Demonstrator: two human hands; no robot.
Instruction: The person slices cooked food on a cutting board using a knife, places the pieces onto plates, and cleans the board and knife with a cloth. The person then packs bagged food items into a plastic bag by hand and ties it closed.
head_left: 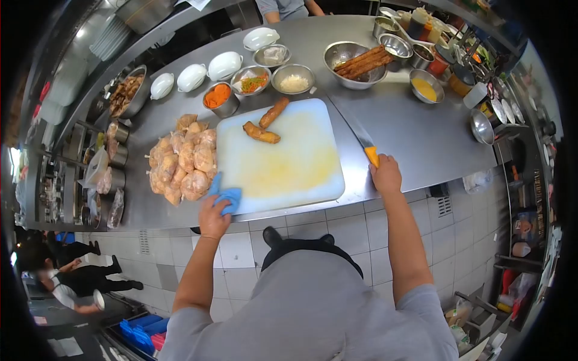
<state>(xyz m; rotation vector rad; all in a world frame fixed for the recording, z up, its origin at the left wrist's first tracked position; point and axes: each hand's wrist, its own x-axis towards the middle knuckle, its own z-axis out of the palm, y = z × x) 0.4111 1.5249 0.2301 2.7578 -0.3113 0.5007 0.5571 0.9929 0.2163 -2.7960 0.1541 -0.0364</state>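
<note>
My left hand [214, 218] is closed on a blue cloth [229, 199] at the lower left corner of a white cutting board [289, 162]. Two browned fried rolls [274, 113] lie on the board's upper part, and yellowish stains mark its surface. My right hand [386, 175] is at the yellow handle of a knife [371, 155], its fingers closed around the handle's end. The long blade lies on the steel table to the right of the board, pointing away from me. Left of the board is a pile of tied plastic bags [183, 159] of pale brown food.
Bowls of shredded vegetables [251, 80], chopped white food [294, 83] and orange slices [218, 96] stand behind the board. Long fried sticks [364, 62] rest across a steel bowl [337, 55]. A bowl of yellow liquid [425, 89] stands at right. Another person [286, 9] is across the table.
</note>
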